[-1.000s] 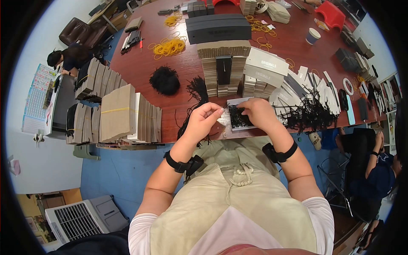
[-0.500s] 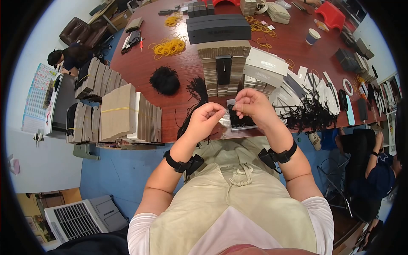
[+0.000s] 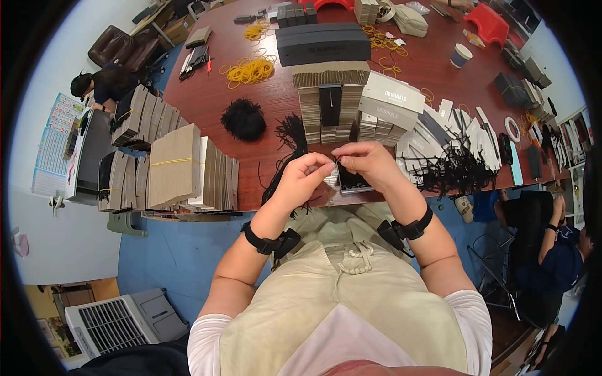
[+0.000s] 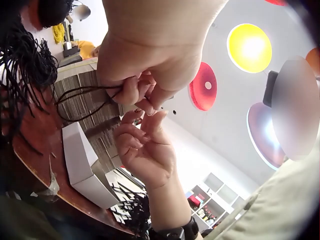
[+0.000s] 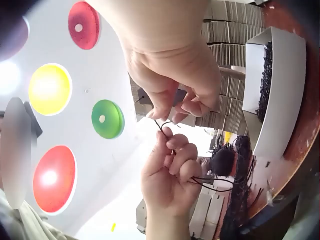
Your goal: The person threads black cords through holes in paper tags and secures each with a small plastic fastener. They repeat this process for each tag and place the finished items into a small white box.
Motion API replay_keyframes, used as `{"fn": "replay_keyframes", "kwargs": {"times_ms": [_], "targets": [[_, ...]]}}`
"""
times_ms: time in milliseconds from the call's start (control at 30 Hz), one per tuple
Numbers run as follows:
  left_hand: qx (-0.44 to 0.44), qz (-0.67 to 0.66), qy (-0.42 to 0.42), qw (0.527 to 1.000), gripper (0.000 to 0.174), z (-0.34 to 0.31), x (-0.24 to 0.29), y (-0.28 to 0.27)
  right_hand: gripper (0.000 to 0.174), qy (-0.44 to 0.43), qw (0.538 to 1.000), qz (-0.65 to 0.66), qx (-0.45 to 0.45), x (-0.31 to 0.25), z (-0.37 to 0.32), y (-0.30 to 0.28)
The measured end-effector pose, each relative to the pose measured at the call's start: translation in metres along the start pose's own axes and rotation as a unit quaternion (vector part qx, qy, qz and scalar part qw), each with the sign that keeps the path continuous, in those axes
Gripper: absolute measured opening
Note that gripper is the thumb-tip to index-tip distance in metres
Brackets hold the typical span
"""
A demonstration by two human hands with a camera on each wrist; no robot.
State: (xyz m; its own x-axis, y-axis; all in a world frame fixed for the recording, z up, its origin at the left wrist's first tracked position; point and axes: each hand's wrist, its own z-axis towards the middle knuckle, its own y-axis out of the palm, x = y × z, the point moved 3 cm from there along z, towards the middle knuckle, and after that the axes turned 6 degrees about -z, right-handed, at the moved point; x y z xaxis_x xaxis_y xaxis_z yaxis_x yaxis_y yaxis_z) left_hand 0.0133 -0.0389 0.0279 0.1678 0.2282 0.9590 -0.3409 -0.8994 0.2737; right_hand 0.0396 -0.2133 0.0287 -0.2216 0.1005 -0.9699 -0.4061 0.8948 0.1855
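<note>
Cord point(image 5: 212, 179), thin, black, looped, left hand point(image 5: 170, 180) pinching it

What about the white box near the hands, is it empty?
No, the right wrist view shows many thin black pieces inside the white box.

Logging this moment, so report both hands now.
Left hand: closed, pinching a black cord.
Right hand: fingertips at the cord's ends; grip cannot be told.
</note>
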Motion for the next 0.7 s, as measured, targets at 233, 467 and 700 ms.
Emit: {"fn": "replay_keyframes", "kwargs": {"times_ms": [233,467,700], "targets": [[0.006,-0.014,0.020,1.000,0.009,0.004,-0.001,0.003,0.023,0.018,0.989,0.142,-0.033,0.006,0.000,0.001],[0.004,-0.023,-0.007,1.000,0.010,0.011,-0.004,0.003,0.023,-0.012,0.997,0.076,0.003,0.002,0.000,0.000],[-0.004,-0.037,0.017,0.999,0.010,0.014,-0.003,0.009,0.014,-0.040,0.999,-0.001,0.021,-0.015,-0.004,0.000]]}}
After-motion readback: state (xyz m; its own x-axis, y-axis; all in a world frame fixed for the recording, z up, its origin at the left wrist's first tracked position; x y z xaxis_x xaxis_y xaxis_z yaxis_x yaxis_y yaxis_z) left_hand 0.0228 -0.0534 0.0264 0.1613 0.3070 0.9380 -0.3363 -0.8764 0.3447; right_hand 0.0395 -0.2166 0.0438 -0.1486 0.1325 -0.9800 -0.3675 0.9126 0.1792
